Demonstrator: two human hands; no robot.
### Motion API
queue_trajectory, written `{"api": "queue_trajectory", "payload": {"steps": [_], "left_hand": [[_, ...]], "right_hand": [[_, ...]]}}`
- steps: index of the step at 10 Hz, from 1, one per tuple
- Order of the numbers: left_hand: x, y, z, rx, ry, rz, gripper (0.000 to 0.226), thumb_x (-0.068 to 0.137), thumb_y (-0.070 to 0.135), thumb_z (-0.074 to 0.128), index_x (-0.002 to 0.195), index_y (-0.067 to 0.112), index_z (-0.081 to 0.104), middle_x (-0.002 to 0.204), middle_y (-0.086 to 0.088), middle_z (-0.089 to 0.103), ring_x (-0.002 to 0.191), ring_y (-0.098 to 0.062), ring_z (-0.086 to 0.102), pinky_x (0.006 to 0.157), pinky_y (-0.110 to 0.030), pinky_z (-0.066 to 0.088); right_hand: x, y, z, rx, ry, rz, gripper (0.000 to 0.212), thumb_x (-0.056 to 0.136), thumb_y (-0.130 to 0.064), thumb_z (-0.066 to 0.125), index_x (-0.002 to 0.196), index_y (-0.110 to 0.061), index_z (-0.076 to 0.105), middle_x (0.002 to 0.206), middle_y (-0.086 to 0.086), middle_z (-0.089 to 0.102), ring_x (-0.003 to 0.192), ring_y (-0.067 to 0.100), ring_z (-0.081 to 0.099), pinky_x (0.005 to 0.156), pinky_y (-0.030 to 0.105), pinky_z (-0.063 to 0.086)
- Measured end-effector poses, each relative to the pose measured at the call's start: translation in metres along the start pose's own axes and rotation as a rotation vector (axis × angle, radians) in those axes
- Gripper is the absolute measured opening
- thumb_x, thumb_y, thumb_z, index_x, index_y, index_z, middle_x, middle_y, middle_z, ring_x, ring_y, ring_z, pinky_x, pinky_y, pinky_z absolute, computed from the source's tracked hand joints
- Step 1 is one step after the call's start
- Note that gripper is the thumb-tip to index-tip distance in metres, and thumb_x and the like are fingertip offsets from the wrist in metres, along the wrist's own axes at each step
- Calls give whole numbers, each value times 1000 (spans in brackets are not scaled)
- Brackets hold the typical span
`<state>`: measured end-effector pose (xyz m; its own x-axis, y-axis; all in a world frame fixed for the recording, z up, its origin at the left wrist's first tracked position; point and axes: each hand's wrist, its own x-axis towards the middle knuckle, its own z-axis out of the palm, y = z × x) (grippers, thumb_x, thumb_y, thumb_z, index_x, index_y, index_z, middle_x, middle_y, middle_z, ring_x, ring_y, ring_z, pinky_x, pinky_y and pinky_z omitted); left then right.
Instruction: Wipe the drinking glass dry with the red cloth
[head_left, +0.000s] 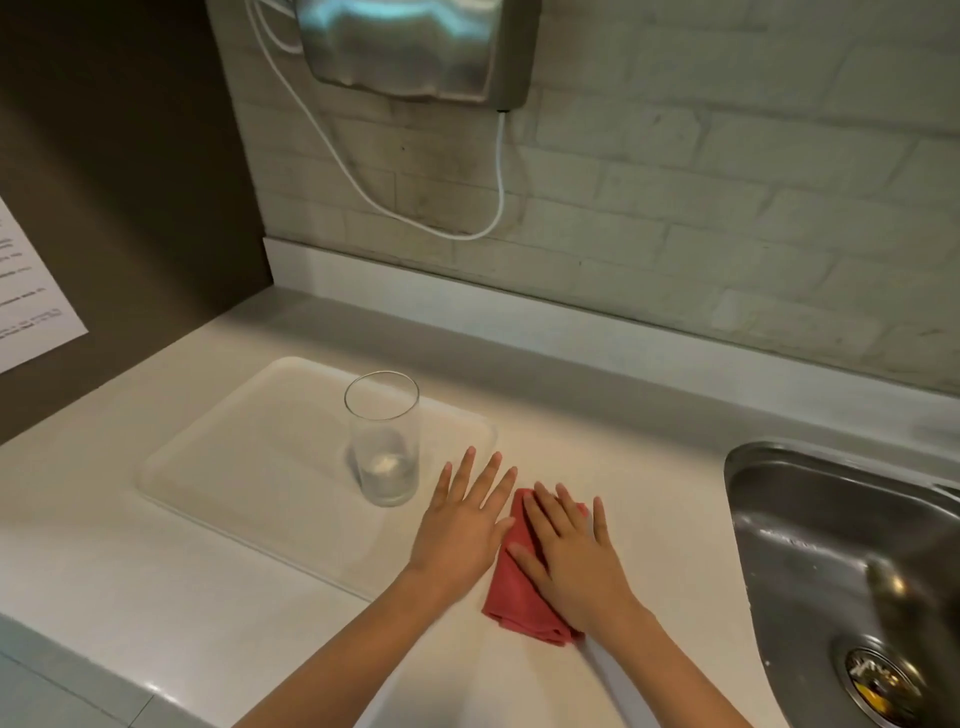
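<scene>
A clear drinking glass (383, 441) stands upright on a white tray (244, 457), near the tray's right edge. A folded red cloth (511, 587) lies flat on the white counter just right of the tray. My left hand (462, 525) rests flat with fingers spread, partly on the tray's corner and at the cloth's left edge, a short way from the glass. My right hand (571, 556) lies flat on top of the cloth with fingers spread, covering its right half. Neither hand grips anything.
A steel sink (810, 519) with a drain is sunk into the counter at the right. A metal hand dryer (410, 47) with a white cable hangs on the tiled wall behind. A brown panel with a paper notice (31, 291) stands at the left.
</scene>
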<state>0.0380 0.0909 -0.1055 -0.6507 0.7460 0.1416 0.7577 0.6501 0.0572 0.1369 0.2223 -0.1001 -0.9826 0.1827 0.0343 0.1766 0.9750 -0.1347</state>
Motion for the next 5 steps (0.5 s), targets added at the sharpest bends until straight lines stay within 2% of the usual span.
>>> {"api": "queue_trajectory", "payload": {"steps": [1, 3, 4, 5], "left_hand": [[-4, -4, 6, 3, -19, -44, 57, 97, 48, 13, 150, 25, 6, 160, -2, 5, 145, -32, -10, 115, -46, -6], [-6, -7, 9, -66, -60, -85, 60, 96, 54, 13, 149, 28, -1, 161, 1, 0, 145, -28, -13, 115, -40, -9], [-7, -9, 5, -147, -50, -57, 60, 97, 53, 16, 150, 28, 4, 161, 2, 5, 146, -24, -9, 116, -37, -7], [-8, -7, -5, -333, -57, -31, 59, 97, 51, 21, 149, 27, 12, 160, 5, 11, 146, -15, -5, 117, -30, -3]], "right_hand": [[0, -2, 7, -9, -56, 45, 66, 95, -58, 13, 146, -24, -12, 159, -6, -6, 144, 17, -11, 104, 51, -25], [2, -1, 9, -68, -64, 51, 66, 93, -61, 9, 141, -25, -19, 158, -7, -7, 144, 16, -10, 94, 49, -39], [3, -1, 11, -57, -57, 50, 66, 94, -59, 10, 141, -23, -20, 158, -6, -8, 144, 16, -11, 99, 51, -33], [5, -1, 8, 12, -86, 50, 68, 95, -58, 14, 146, -21, -10, 159, -3, -5, 144, 17, -9, 108, 47, -21]]}}
